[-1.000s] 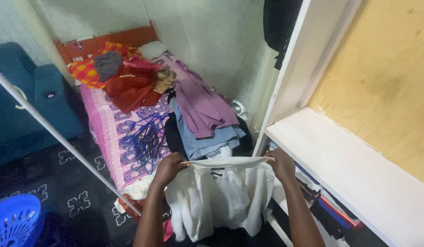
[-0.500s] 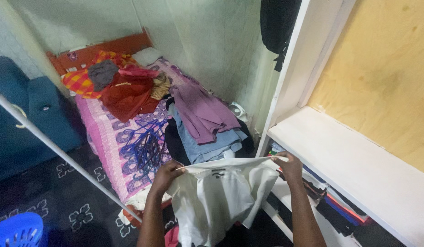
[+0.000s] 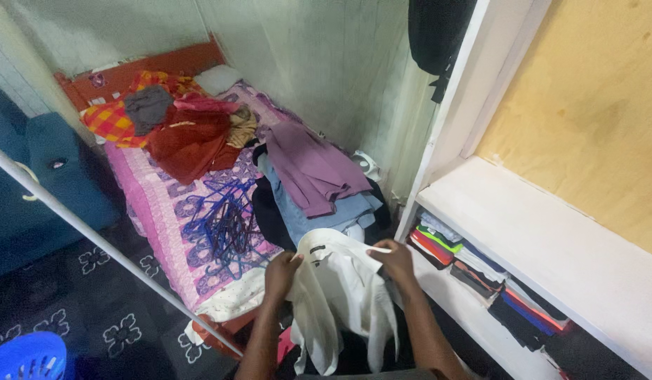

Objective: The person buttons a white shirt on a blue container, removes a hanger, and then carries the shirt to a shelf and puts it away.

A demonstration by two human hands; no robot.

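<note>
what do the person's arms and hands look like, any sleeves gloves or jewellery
Both forearms are bare up to the bottom edge of the picture, with no sleeve in view. The left hand and the right hand are ungloved. No watch, bracelet or ring can be made out on either wrist or on the fingers, though the picture is too soft to rule out a small ring.

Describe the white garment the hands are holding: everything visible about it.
The white garment looks like thin, soft cloth, creased and partly folded on itself. A small dark tag or mark sits near its upper edge. The left hand grips its left side and the right hand pinches the top edge, bunching it between them. It hangs down in loose folds in front of the person, near the bed's foot.
</note>
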